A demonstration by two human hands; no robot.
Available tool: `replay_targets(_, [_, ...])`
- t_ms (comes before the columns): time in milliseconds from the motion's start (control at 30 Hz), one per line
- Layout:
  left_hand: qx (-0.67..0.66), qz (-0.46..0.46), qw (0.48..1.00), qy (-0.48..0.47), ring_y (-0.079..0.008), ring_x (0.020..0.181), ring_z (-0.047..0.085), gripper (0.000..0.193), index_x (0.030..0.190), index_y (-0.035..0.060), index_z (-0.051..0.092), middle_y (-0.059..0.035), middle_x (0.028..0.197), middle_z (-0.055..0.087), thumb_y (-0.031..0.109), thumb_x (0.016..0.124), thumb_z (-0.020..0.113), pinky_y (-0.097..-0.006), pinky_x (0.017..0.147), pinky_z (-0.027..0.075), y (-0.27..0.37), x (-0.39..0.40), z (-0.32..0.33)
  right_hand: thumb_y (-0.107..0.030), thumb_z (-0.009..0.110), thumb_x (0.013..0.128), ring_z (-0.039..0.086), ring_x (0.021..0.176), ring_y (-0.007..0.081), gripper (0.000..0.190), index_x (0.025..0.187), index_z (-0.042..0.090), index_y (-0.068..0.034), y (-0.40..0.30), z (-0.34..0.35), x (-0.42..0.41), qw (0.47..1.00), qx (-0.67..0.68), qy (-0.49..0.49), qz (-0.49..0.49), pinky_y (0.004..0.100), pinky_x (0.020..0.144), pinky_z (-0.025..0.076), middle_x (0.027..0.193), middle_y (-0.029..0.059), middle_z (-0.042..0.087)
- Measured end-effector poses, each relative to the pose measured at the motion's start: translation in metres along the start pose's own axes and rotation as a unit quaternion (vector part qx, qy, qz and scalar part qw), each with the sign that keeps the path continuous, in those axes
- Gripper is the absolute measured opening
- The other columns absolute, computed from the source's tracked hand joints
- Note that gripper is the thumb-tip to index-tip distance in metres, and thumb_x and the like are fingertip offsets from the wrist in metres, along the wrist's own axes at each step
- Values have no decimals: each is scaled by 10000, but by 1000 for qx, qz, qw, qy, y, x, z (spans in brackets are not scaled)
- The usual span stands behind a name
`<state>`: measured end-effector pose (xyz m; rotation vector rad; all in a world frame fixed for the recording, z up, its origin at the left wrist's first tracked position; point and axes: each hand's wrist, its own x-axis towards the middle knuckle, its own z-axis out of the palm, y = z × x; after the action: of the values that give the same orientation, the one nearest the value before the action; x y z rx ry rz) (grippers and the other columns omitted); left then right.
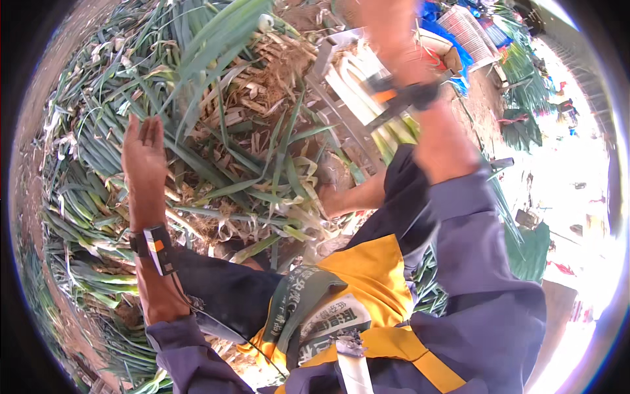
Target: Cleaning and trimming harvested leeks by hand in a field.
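My left hand point(144, 152) is raised over a heap of leeks or large green onions point(106, 147). It is palm up with the fingers extended and holds nothing. My right arm reaches away to the top edge, where my right hand point(389, 24) is blurred and partly cut off; what its fingers do cannot be made out. Below that forearm, peeled white stalks point(352, 81) lie in a metal frame point(322, 59). Long green leaves point(221, 34), blurred, hang above the heap between my hands, and what supports them is not visible.
Loose leaves, roots and peelings point(290, 197) cover the ground around my bare foot point(332, 199). A yellow apron point(369, 266) with writing covers my lap. A cable point(226, 327) runs from my left wrist device point(155, 248). Blue plastic point(453, 37) and a cardboard box point(445, 56) lie at the upper right.
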<state>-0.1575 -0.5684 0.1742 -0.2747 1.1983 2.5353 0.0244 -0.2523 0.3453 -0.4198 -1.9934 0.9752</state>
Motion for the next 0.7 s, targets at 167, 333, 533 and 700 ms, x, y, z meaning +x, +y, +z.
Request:
replay_targets(167, [75, -78, 992, -72, -196, 1055, 607, 417, 1294, -52, 541, -100, 1078, 596, 186, 973, 661, -288, 938, 566, -13, -5, 9, -336, 636, 939, 654, 846, 421, 364, 983, 650, 25, -22, -186, 59, 792, -551, -46, -258, 451, 727, 517, 913, 262, 665])
replay_targets(333, [153, -126, 965, -174, -145, 943, 659, 361, 1217, -26, 625, -58, 1051, 682, 241, 975, 659, -267, 846, 571, -42, -18, 26, -339, 633, 924, 665, 808, 375, 324, 1114, 656, -77, 73, -243, 15, 666, -633, -371, -134, 466, 721, 520, 904, 183, 681])
replay_targets(533, [198, -152, 960, -125, -131, 888, 662, 304, 1192, 24, 653, -33, 1018, 697, 246, 984, 647, -265, 838, 549, -57, -18, 20, -438, 584, 939, 641, 842, 400, 405, 920, 628, -36, 231, -187, -115, 739, -473, -478, 39, 483, 747, 509, 871, 212, 643])
replay_targets(700, [242, -150, 955, -83, -114, 904, 626, 348, 1239, 27, 628, -19, 1040, 666, 266, 987, 642, -254, 847, 523, -52, -7, 5, -353, 618, 924, 627, 841, 426, 395, 954, 610, 40, 286, -170, -135, 805, -398, -430, 97, 501, 759, 489, 901, 267, 643])
